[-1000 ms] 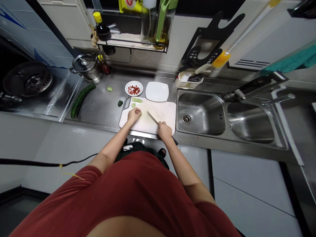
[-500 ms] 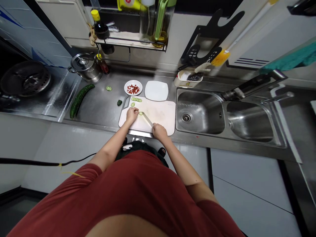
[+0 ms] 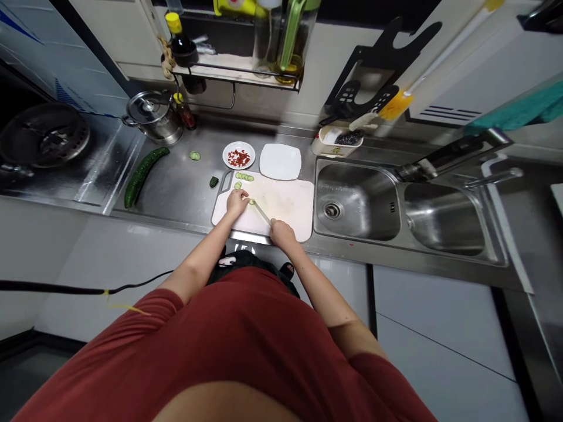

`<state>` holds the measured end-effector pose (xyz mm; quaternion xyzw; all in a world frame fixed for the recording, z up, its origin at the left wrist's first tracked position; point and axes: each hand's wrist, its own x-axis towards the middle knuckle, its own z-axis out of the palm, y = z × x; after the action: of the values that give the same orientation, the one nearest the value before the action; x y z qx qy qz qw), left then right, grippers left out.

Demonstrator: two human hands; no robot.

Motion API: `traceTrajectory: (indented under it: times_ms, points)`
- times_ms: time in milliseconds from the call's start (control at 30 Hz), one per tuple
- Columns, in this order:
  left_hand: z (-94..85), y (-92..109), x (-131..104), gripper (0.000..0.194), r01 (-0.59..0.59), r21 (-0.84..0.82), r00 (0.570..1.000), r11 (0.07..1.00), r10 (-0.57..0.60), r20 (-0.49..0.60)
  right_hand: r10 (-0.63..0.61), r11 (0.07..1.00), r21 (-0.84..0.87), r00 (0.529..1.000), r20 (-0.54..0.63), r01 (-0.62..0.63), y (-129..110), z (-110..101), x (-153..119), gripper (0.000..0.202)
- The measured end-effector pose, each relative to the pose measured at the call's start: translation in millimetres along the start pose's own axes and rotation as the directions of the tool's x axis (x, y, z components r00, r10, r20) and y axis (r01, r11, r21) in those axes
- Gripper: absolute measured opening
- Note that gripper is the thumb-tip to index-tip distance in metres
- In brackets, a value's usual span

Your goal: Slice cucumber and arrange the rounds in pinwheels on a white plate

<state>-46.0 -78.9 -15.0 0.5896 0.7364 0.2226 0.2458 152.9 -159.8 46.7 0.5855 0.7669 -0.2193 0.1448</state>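
My right hand is closed round the handle of a knife, whose blade slants up and left over the white cutting board. At the blade's tip is a pale green cucumber slice. Just left of it is my left hand, thumb and fingers bent together near the slice; whether anything is pinched between them is too small to make out. A row of cucumber slices lies along the board's top left, with another slice below it.
Behind the board stand a plate of chopped red pieces and a white square plate. To the left lie a cucumber end, a few slices and a whole cucumber. A steel pot is farther back; a double sink is right.
The knife has turned a little, its blade now looking narrower, and my right hand has shifted slightly left. My left hand stays beside the slice. The whole view has moved slightly.
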Motion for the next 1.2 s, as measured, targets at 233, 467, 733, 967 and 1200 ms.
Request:
traceTrajectory:
  times_ms: [233,467,733,967,1200]
  points:
    - [0.7,-2,2,0.018,0.012,0.017,1.000,1.000,-0.012,0.020,-0.033,0.999,0.002,0.999,0.023,0.033,4,-5,4,0.026]
    - [-1.5,2,3,0.016,0.034,0.013,0.999,0.999,-0.034,0.034,-0.055,0.998,-0.017,0.998,0.019,0.056,6,-6,9,0.028]
    - [-1.1,0,3,0.017,0.029,0.023,0.999,0.999,-0.030,0.035,-0.049,0.999,-0.019,0.998,0.037,0.050,-1,-9,12,0.029]
    - [-1.8,1,4,0.016,0.021,0.024,0.999,0.999,-0.021,0.033,-0.052,0.999,0.000,0.997,0.050,0.053,-2,-14,15,0.030]
    - [-0.7,1,3,0.015,0.028,0.027,0.999,0.999,-0.028,0.017,-0.045,0.999,0.009,0.997,0.065,0.045,7,-9,8,0.029]
